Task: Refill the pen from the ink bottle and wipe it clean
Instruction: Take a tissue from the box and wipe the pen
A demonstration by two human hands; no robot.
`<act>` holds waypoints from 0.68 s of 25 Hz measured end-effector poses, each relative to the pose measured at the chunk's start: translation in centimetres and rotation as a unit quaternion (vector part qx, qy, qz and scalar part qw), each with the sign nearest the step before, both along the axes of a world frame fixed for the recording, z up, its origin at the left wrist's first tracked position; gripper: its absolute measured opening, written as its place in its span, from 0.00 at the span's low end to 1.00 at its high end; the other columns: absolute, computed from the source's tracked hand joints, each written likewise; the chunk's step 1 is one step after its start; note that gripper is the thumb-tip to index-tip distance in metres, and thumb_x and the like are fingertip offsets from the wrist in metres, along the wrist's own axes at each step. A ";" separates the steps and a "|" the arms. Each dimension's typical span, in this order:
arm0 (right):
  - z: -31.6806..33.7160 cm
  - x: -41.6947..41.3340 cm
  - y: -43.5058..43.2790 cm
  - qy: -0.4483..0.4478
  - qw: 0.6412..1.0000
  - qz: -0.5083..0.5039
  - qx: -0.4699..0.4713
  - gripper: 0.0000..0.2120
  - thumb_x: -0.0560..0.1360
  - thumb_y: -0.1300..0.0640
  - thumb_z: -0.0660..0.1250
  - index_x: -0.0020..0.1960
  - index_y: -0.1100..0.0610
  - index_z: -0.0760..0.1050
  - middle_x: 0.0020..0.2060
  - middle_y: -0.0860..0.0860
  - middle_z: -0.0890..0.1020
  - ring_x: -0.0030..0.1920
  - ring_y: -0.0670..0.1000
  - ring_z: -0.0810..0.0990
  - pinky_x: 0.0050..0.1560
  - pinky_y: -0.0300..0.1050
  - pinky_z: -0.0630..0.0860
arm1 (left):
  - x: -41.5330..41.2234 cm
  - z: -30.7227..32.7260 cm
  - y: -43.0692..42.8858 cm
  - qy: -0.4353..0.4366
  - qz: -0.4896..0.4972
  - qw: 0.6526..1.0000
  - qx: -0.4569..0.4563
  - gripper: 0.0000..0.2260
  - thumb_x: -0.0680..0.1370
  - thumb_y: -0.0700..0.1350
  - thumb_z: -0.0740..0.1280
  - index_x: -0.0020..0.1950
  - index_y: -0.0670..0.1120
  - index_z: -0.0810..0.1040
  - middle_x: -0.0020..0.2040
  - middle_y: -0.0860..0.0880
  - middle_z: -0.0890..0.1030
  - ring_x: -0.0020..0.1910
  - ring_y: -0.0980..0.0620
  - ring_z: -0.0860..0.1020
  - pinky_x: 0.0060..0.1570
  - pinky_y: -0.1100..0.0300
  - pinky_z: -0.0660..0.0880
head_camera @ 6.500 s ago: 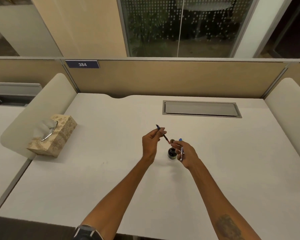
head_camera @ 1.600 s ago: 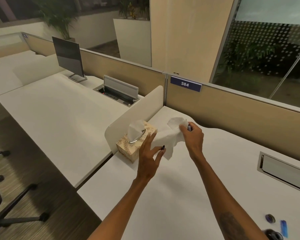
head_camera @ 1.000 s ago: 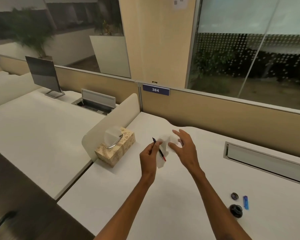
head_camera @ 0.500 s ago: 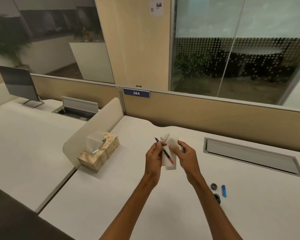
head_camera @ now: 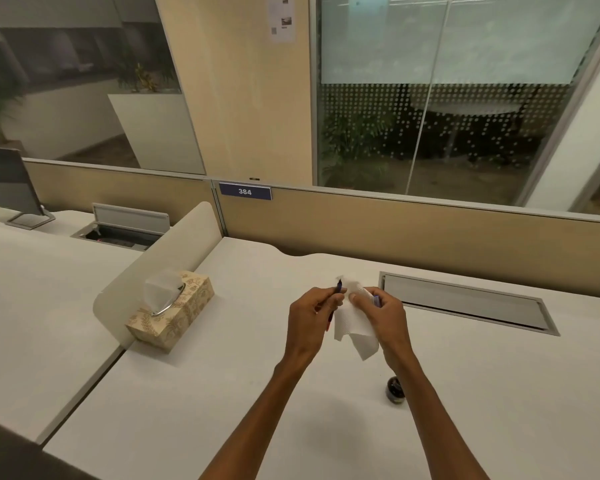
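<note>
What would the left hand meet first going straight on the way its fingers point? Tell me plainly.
The tissue that the right hand holds: it hangs right beside the fingertips of the left hand, which grips the pen. Depth is unclear; they may already touch.

Bare left grip [head_camera: 309, 317], right grip [head_camera: 385, 317], forearms [head_camera: 257, 420].

A monitor [head_camera: 4, 181] stands on the neighbouring desk [head_camera: 32, 299]; a plate [head_camera: 245, 191] reads 384.

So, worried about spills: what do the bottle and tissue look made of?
The bottle looks dark and glossy, probably glass, though plastic is possible. The tissue is thin white paper, matte, creased and drooping from the right hand.
</note>
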State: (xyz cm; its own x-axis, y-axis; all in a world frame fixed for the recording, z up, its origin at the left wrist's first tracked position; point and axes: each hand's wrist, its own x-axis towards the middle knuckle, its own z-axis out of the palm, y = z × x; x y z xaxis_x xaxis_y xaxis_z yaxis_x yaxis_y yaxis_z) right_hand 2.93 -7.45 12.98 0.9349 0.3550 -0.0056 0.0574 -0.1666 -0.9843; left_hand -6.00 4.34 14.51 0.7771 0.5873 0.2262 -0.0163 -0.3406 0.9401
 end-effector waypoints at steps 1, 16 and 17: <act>0.2 0.1 -0.6 0.014 1.000 0.006 0.004 0.14 0.76 0.47 0.70 0.57 0.55 0.78 0.49 0.54 0.84 0.45 0.56 0.84 0.45 0.49 0.82 | 0.1 0.0 -0.5 0.000 -0.005 1.000 -0.013 0.10 0.79 0.45 0.69 0.58 0.46 0.84 0.49 0.52 0.84 0.45 0.58 0.82 0.43 0.71 0.77; 3.2 1.7 -7.6 0.159 0.974 0.137 0.084 0.17 0.69 0.50 0.68 0.54 0.58 0.78 0.48 0.58 0.79 0.47 0.56 0.78 0.49 0.52 0.74 | 1.1 0.5 -4.7 0.023 -0.109 0.988 -0.102 0.10 0.81 0.43 0.66 0.57 0.40 0.84 0.45 0.45 0.87 0.41 0.56 0.84 0.47 0.63 0.81; 3.3 1.8 -7.9 0.167 0.970 0.145 0.097 0.16 0.68 0.51 0.68 0.53 0.58 0.77 0.47 0.58 0.79 0.48 0.57 0.77 0.49 0.52 0.73 | 1.2 0.8 -4.7 0.026 -0.118 0.988 -0.100 0.10 0.81 0.43 0.66 0.56 0.40 0.84 0.45 0.46 0.87 0.41 0.57 0.83 0.46 0.64 0.80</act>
State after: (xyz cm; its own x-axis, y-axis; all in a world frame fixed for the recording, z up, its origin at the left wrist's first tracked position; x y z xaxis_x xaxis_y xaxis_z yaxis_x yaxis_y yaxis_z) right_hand 4.71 -15.31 16.25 0.7529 0.6279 -0.1972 -0.2534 0.0001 -0.9673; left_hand -4.80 -0.36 15.33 0.9048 0.4181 0.0806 -0.0234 -0.1402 0.9898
